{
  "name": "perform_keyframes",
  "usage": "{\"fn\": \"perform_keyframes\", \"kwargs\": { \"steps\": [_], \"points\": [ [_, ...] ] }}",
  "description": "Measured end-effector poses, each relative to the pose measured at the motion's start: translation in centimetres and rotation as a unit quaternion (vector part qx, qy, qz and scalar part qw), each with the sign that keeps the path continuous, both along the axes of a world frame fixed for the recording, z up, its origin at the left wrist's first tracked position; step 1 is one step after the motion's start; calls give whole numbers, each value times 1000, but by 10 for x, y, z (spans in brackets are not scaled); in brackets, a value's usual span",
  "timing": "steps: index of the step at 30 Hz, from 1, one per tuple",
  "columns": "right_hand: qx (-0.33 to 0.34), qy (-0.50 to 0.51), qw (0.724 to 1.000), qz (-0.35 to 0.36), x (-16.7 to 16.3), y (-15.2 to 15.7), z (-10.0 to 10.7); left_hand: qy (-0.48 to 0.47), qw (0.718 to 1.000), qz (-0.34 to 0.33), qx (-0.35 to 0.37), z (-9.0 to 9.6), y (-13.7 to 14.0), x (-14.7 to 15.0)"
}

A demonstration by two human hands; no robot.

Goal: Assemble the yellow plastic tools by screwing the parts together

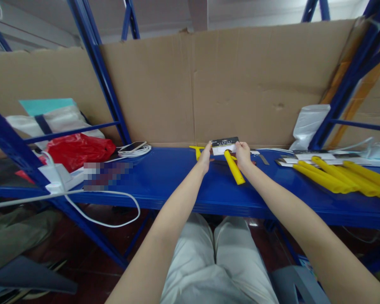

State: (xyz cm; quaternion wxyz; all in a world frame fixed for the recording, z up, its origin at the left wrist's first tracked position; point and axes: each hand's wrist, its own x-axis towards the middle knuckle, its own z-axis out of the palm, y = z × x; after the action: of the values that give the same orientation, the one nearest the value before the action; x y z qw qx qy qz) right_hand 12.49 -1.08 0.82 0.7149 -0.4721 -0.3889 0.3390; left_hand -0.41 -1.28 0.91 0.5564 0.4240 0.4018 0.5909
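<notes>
A black-and-white printed card [220, 147] is held up just above the blue shelf, one end in each hand. My left hand [204, 158] pinches its left end, and my right hand [243, 154] grips its right end. Out from under the card, toward me, sticks a yellow tubular handle [234, 169]; the card and my right fingers hide its far end. Behind my left hand lies another yellow T-shaped tool [196, 149], partly covered. A small flat metal piece [264, 159] rests to the right of my right hand.
Several yellow handles [345, 175] lie at the right with cards beneath. On the left are a phone [133, 146], a coiled white cable [145, 150], a red plastic bag [80, 150] and a white power strip [55, 177]. Cardboard [240, 84] walls the back; blue posts [106, 80] flank it.
</notes>
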Motion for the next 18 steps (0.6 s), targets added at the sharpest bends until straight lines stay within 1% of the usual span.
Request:
{"fn": "perform_keyframes", "kwargs": {
  "steps": [4, 7, 13, 18],
  "points": [
    [23, 6, 1000, -19, 1, 4, -2, 14, 999, -45, 7, -2, -4, 1],
    [26, 3, 1000, 7, -1, 2, -2, -22, 998, -63, 10, -1, -9, 3],
    [21, -12, 999, 45, 1, -4, 0, -50, 998, -47, 6, 2, -13, 3],
    [-7, -41, 998, 56, 2, -3, 0, -48, 999, -21, 12, 1, -11, 1]
  ]
}}
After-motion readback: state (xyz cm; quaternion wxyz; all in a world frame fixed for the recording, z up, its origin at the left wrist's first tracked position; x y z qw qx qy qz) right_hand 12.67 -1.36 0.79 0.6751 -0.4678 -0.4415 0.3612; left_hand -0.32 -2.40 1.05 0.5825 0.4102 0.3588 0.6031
